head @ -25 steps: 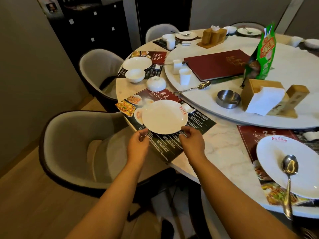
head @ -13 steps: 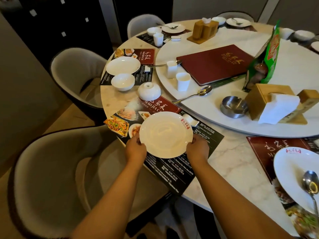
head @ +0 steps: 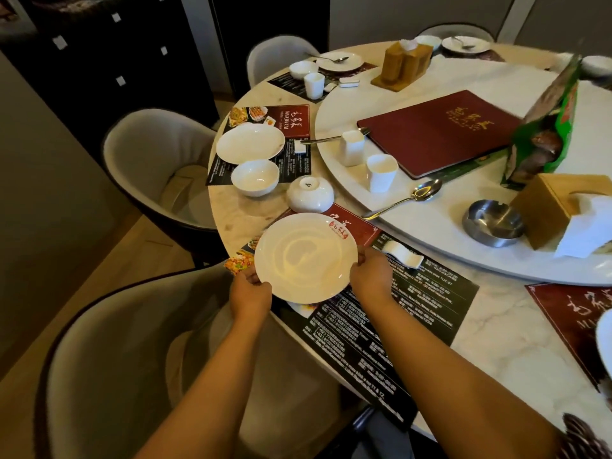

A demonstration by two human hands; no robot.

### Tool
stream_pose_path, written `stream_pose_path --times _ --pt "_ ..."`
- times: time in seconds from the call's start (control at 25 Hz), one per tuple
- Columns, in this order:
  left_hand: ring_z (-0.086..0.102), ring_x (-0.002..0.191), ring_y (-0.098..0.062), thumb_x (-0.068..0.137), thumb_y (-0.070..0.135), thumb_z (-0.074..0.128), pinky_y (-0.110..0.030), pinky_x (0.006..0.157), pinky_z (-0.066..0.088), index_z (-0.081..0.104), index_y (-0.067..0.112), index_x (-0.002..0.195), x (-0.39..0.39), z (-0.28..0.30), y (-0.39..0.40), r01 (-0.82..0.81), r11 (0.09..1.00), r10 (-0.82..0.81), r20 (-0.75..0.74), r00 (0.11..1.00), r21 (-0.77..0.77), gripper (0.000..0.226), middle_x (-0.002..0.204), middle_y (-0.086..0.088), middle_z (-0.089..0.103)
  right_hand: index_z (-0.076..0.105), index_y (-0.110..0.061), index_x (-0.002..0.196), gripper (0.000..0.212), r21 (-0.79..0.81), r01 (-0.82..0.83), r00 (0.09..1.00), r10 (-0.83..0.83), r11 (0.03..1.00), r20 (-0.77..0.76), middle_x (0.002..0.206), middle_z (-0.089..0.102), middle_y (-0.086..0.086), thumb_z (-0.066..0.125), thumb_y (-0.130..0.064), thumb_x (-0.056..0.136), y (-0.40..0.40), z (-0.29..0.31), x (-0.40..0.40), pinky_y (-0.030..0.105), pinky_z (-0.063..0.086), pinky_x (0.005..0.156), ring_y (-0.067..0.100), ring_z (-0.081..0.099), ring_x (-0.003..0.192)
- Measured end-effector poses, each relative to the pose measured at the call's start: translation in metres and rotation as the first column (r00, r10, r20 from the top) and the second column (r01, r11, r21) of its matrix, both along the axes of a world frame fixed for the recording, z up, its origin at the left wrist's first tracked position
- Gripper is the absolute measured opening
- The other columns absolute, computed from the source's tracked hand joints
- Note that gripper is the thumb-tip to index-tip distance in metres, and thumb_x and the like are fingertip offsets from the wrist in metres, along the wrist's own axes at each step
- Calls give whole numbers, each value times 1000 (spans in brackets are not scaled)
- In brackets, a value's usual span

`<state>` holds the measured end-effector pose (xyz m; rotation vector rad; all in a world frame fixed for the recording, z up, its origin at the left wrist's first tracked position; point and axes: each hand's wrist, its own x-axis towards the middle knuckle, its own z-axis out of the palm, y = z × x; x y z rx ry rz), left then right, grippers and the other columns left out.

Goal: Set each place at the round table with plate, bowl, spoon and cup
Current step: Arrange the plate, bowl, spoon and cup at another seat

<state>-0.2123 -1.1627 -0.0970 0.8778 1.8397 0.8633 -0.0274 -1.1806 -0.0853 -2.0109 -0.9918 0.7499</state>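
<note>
A white plate [head: 306,256] with a red logo sits over the dark placemat [head: 414,303] in front of me. My left hand [head: 250,293] grips its near-left rim and my right hand [head: 371,276] grips its right rim. Behind the plate an upturned white bowl [head: 309,193] stands on the marble table [head: 238,220]. A metal spoon [head: 404,200] and two white cups [head: 381,172] rest on the turntable [head: 447,220]. A white spoon rest [head: 402,255] lies on the placemat to the right of the plate.
The neighbouring place on the left holds a plate [head: 250,142] and an upright bowl [head: 255,177]. A red menu [head: 437,130], green bag [head: 546,127], ashtray [head: 493,221] and wooden tissue box [head: 559,207] sit on the turntable. Grey chairs [head: 132,359] ring the table.
Both hands have drawn the plate towards the table's near edge and taken firmer hold of its rim. My view has shifted closer and to the right.
</note>
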Motion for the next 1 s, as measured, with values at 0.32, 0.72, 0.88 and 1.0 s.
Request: stream_pose_path --times 0.32,0.72,0.88,1.0 --pt "60 102 -25 83 0 62 -41 85 55 54 12 123 -3 -3 8 -2 999 2 -24 1000 35 43 125 -11 59 67 -1 107 32 -59 -30 998 33 998 53 105 68 17 45 8 86 27 -16 -1 19 38 52 23 59 83" --pt "55 114 -22 90 4 50 -31 95 43 59 14 121 18 33 89 132 968 -105 -136 985 212 34 128 -5 55 51 -24 135 56 4 -324 887 302 946 350 136 48 10 67 -32 82 115 16 -7 36 31 105 31 40 128" --pt "58 110 -26 88 -1 49 -26 88 39 61 9 112 37 27 143 106 970 -91 -76 993 217 29 116 -9 65 33 -33 146 83 -162 -474 762 495 866 417 152 29 8 71 -50 75 186 9 -4 42 27 111 34 28 138" --pt "58 103 -21 88 1 50 -23 82 36 63 13 106 43 21 163 73 974 -58 -75 995 214 25 110 -7 66 28 -38 146 88 -325 -491 632 587 809 507 155 24 7 68 -62 71 211 -1 -3 51 28 110 36 24 141"
